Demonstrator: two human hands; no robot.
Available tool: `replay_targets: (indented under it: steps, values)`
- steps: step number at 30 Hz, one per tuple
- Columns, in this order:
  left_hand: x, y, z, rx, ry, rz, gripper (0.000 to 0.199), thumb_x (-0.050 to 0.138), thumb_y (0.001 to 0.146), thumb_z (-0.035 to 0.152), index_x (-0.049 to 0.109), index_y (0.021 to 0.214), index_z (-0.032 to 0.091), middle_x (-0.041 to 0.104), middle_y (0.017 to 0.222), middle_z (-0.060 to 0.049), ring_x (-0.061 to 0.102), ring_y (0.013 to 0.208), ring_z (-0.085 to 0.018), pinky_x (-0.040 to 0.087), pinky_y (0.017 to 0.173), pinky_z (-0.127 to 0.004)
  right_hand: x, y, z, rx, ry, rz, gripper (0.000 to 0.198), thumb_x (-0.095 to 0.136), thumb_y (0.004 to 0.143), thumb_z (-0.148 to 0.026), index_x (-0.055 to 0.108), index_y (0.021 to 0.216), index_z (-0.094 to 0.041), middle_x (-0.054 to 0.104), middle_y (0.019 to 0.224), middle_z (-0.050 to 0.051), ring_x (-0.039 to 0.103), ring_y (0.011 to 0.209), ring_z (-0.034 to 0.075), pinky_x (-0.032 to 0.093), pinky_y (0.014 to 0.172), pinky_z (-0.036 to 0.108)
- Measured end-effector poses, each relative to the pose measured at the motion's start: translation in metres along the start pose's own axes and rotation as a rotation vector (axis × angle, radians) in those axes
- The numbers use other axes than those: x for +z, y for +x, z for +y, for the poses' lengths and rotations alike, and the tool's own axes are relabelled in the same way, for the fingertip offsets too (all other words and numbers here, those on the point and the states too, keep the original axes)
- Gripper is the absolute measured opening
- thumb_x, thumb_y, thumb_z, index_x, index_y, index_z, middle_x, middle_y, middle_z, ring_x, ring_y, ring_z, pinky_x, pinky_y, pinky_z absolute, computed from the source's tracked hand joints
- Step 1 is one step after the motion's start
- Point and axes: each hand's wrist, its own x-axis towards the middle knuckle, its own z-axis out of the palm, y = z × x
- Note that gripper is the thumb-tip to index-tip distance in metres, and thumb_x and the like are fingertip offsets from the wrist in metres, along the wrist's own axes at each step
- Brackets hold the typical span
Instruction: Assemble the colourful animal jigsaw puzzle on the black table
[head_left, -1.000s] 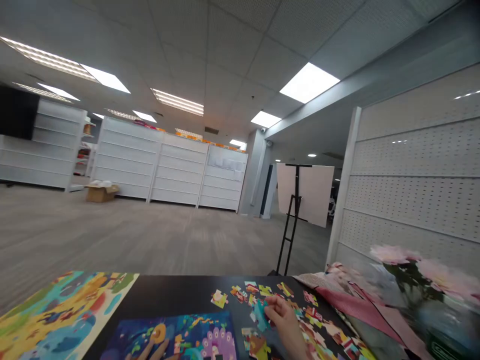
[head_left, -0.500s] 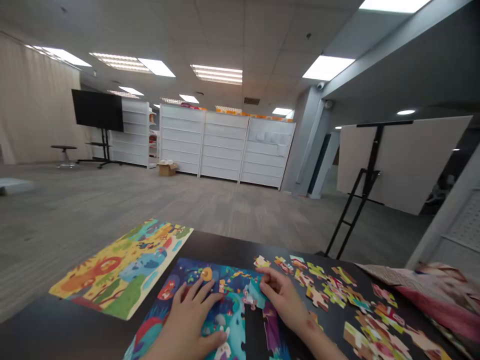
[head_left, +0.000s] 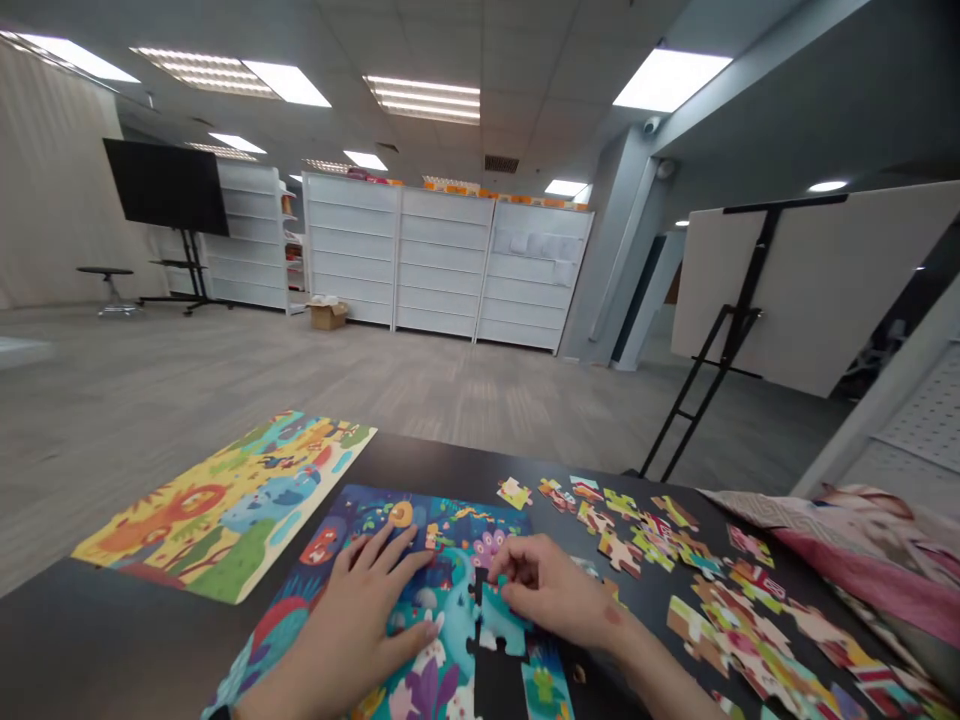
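A mostly joined jigsaw puzzle [head_left: 442,600] in blue and purple lies on the black table, with a dark gap near its right side. My left hand [head_left: 367,590] rests flat on it, fingers spread. My right hand [head_left: 551,590] pinches a teal puzzle piece [head_left: 501,620] between thumb and fingers, over the gap. A narrow dark slit shows between that piece and the joined part on its left; whether it lies on the table I cannot tell. Below it, a green-frog piece [head_left: 544,685] sits along the right edge.
Several loose puzzle pieces [head_left: 652,540] are scattered right of my right hand. A yellow animal picture board [head_left: 225,510] lies at the table's left. Patterned cloth [head_left: 870,560] covers the right end. Beyond the table stand an easel [head_left: 731,320] and white shelves [head_left: 442,260].
My right hand has moved down along the puzzle, and the teal piece is now over the gap. The left hand stays flat on the puzzle. The camera view has tilted down slightly.
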Motion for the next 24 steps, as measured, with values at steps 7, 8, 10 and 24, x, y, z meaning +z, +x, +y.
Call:
replay_targets:
  steps: [7,8,10,24]
  values:
    - [0.0,0.0,-0.001,0.015,-0.007,0.028,0.061,0.051,0.088,0.07,0.047,0.143,0.044,0.038,0.16,0.002,0.028,0.149,-0.036,0.026,0.118,-0.063,0.006,-0.01,-0.003,0.017,-0.136,-0.088,0.023,0.062,0.066,-0.011,0.075,0.084,-0.016,0.056,0.063,-0.005,0.05,0.057,0.009,0.036,0.052,0.017]
    - [0.0,-0.001,0.0,0.014,-0.008,0.029,0.061,0.051,0.088,0.069,0.047,0.143,0.044,0.039,0.16,0.001,0.029,0.149,-0.036,0.026,0.118,-0.064,0.006,-0.01,-0.003,0.012,-0.158,-0.088,0.023,0.063,0.067,-0.012,0.076,0.085,-0.017,0.057,0.063,-0.005,0.052,0.058,0.009,0.037,0.052,0.017]
    - [-0.001,-0.001,0.001,0.013,-0.008,0.025,0.061,0.052,0.088,0.069,0.048,0.143,0.043,0.04,0.159,0.001,0.029,0.149,-0.036,0.027,0.118,-0.064,0.005,-0.011,-0.004,-0.003,-0.207,-0.087,0.023,0.062,0.069,-0.014,0.076,0.087,-0.018,0.058,0.064,-0.004,0.054,0.059,0.009,0.039,0.053,0.017]
    - [0.0,0.0,0.002,-0.008,0.006,0.009,0.062,0.053,0.087,0.069,0.048,0.143,0.042,0.039,0.159,0.001,0.027,0.15,-0.035,0.025,0.119,-0.064,0.005,-0.019,-0.014,-0.11,-0.484,-0.001,0.022,0.062,0.069,-0.014,0.07,0.088,-0.022,0.066,0.085,-0.001,0.061,0.08,0.014,0.044,0.074,0.023]
